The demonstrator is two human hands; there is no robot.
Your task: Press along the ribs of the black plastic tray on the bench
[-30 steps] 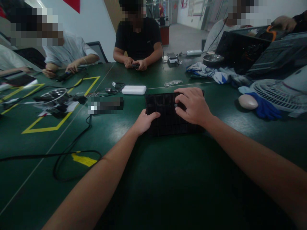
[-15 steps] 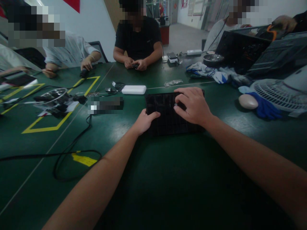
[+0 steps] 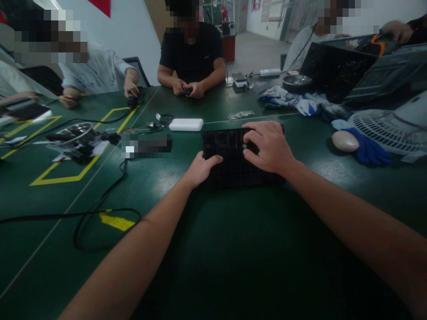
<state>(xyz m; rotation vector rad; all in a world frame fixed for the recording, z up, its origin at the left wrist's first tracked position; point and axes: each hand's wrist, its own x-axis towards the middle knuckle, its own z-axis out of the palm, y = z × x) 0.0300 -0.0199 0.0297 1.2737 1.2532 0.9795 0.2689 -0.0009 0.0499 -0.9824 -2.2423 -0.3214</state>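
Observation:
A flat black rectangular case (image 3: 230,173) with a faint blocky pattern lies on the dark green table (image 3: 233,249) in front of me. My left hand (image 3: 202,170) holds its left edge, thumb on the top face and fingers hidden beside or under it. Over the right half is my right hand (image 3: 267,146), its fingers curled. Thumb and index fingertip close in on a small round shiny metal piece (image 3: 244,146) on the case's face. Whether both fingertips touch that piece is hard to make out.
Beyond the case is a white power bank (image 3: 186,125); a black cable (image 3: 100,200) loops at left. Right are a desk fan (image 3: 376,133), a blue glove (image 3: 372,149) and a pale oval object (image 3: 345,141). Co-workers sit across the table, one handling a small dark object.
My right fingertips have parted slightly, so more of the shiny piece shows. The case and my left hand stay put. At far left, a co-worker's hand has moved right with a dark object.

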